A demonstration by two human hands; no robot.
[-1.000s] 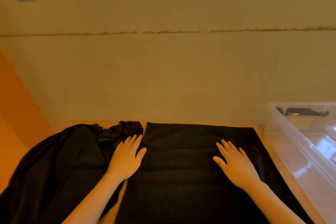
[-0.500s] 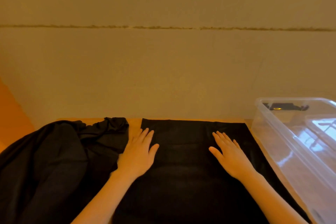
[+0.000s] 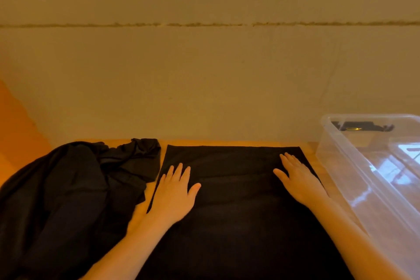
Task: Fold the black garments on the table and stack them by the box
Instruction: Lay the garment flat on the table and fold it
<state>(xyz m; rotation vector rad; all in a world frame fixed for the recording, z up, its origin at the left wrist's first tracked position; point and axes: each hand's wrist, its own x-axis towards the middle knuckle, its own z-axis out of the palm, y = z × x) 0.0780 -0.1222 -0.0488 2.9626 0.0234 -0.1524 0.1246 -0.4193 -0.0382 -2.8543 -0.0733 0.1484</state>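
Here, a wooden table (image 3: pixel 312 150) is seen from above, with a plain wall (image 3: pixel 204 75) behind it. On the far left, a heap of black garments (image 3: pixel 68 193) is piled up in soft, messy lumps. It is crumpled and not folded. A thin strip of bare wood is left between the heap and the next cloth.

Just beside the heap, a flat black garment (image 3: pixel 236 211) is spread out on the table. Its far edge is straight and its corners look neat. It is laid in the middle of the table, between the heap and the box.

The left hand (image 3: pixel 173 193) is laid flat on the left side of this flat garment, near its edge. The fingers are kept straight and close together, with the thumb held out to the side. Nothing is gripped by it.

The right hand (image 3: pixel 297 179) is laid flat on the right side of the same garment, near its far corner. Its fingers are straight too, and its thumb is pointed toward the middle. Nothing is pinched.

On the far right, a clear plastic box (image 3: pixel 341 179) is set on the table, just beside the flat garment. A dark clip (image 3: pixel 362 126) is seen at its far end.
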